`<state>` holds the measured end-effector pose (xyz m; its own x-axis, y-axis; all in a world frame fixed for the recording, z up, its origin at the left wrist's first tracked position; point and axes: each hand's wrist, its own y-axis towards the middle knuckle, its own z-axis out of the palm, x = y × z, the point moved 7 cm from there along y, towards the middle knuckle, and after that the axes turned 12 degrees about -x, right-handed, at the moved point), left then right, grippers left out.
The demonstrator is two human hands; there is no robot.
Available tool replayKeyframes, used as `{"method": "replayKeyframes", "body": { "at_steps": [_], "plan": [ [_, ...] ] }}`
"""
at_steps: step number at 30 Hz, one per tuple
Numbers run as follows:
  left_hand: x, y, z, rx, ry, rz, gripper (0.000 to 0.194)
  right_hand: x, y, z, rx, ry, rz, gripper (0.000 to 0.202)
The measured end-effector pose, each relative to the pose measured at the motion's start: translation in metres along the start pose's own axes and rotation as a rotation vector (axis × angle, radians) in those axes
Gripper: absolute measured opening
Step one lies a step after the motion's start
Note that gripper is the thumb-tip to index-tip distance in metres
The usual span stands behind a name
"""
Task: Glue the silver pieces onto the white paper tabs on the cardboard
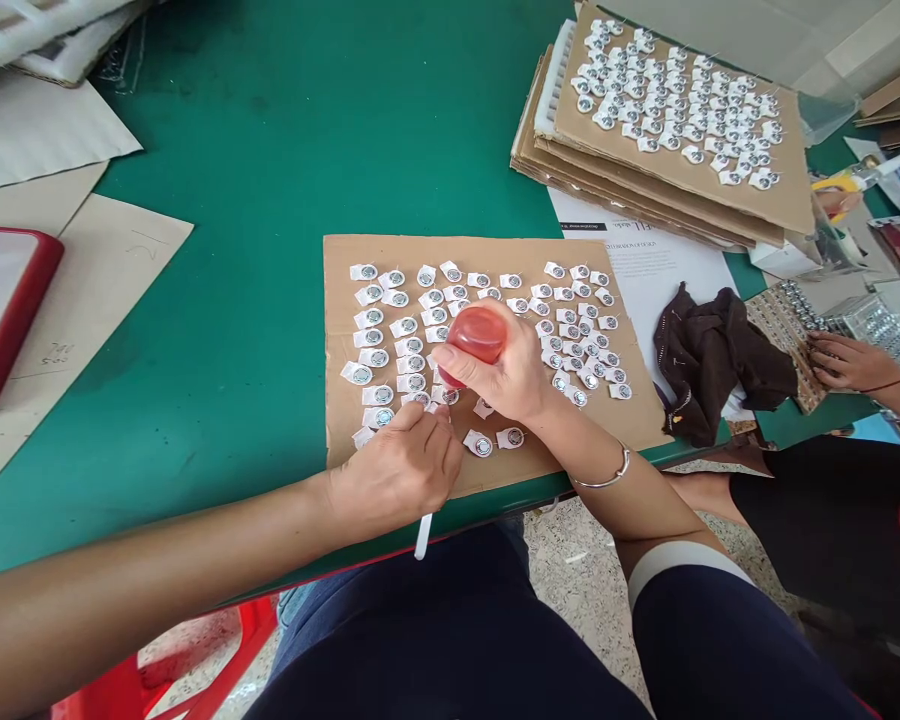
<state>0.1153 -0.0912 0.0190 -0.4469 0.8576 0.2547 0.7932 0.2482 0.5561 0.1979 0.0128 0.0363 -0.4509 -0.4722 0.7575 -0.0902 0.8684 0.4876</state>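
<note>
My right hand (pixel 516 368) is wrapped round a translucent red squeeze bulb (pixel 478 334), its lower end hidden by my fingers. Just below it, my left hand (pixel 403 466) is closed, fingertips pinched close to the bulb. A slim white stick (pixel 423 537) sticks out under the left hand; its other end is hidden. Both hands are over a brown cardboard sheet (pixel 495 262) in front of me. Rows of small round pieces on white paper tabs (pixel 478 443) lie on that sheet, some covered by my hands.
A stack of cardboard sheets (pixel 540 165) bearing similar pieces stands at the back right. Dark brown cloth (pixel 701 350) lies right of my sheet. Beyond it, another person's hand (pixel 840 362) touches a patterned board. A red-edged case (pixel 26 310) and papers (pixel 120 235) are at the left.
</note>
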Motion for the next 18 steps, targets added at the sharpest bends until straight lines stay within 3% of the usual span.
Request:
{"method": "replayKeyframes", "body": {
  "at_steps": [18],
  "plan": [
    [0.0017, 0.0009, -0.0016, -0.029, -0.027, -0.024, 0.014, -0.0018, 0.0023, -0.0014, -0.031, -0.004, -0.001, 0.025]
  ]
}}
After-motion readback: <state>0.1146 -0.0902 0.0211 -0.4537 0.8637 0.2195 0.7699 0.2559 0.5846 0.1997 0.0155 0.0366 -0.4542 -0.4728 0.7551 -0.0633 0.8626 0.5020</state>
